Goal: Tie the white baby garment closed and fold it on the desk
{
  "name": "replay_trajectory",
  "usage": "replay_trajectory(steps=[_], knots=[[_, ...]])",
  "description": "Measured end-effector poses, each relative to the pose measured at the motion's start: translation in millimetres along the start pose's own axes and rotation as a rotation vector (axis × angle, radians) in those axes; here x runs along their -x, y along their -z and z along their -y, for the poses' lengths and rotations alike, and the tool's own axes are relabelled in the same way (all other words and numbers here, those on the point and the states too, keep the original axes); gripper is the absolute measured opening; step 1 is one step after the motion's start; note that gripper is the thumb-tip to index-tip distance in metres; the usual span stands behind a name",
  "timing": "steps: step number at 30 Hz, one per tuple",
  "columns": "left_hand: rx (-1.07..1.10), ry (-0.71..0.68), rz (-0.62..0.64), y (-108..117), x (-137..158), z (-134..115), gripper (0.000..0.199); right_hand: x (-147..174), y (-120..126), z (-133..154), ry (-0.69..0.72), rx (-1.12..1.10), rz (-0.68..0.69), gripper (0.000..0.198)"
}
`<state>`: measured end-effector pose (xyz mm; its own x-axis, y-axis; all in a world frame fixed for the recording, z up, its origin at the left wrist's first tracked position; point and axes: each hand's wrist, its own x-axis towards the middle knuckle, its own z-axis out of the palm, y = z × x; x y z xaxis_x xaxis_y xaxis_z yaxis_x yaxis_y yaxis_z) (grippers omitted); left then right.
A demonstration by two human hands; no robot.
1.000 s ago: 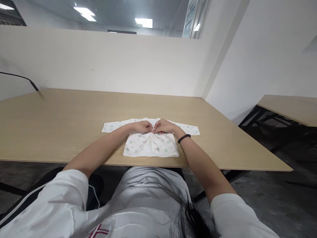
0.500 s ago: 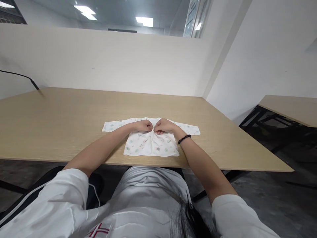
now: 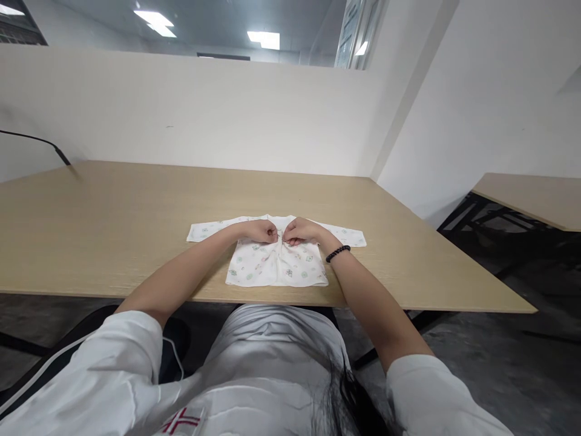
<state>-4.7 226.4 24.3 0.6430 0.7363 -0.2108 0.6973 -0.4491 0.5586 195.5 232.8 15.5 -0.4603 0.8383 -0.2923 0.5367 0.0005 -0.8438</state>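
A small white baby shirt [image 3: 258, 266] with a print of little green and pink figures lies on the table near its front edge, its sleeves spread out to both sides. My left hand [image 3: 263, 231] is closed, pinching the cloth at the shirt's front middle. Just across from it, my right hand [image 3: 297, 231] pinches the cloth on the other side of the centre line. Creases fan out below the fingers. Whatever small part sits between the fingertips is too small to make out.
The wooden table [image 3: 136, 200] reaches back to a white wall [image 3: 227, 115] with a window above. A black cable [image 3: 61, 154] comes in at the far left. Another table [image 3: 535, 197] stands off to the right.
My hands have moved very slightly apart at the shirt's middle, the left one a little leftward. Both still pinch the cloth, and the shirt lies where it was.
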Motion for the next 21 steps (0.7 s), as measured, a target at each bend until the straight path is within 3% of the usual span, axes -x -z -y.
replay_trajectory(steps=[21], knots=[[0.132, -0.051, 0.030, -1.5, -1.8, 7.4, 0.021, 0.5, 2.3, 1.5, 0.055, 0.019, 0.100, 0.009]])
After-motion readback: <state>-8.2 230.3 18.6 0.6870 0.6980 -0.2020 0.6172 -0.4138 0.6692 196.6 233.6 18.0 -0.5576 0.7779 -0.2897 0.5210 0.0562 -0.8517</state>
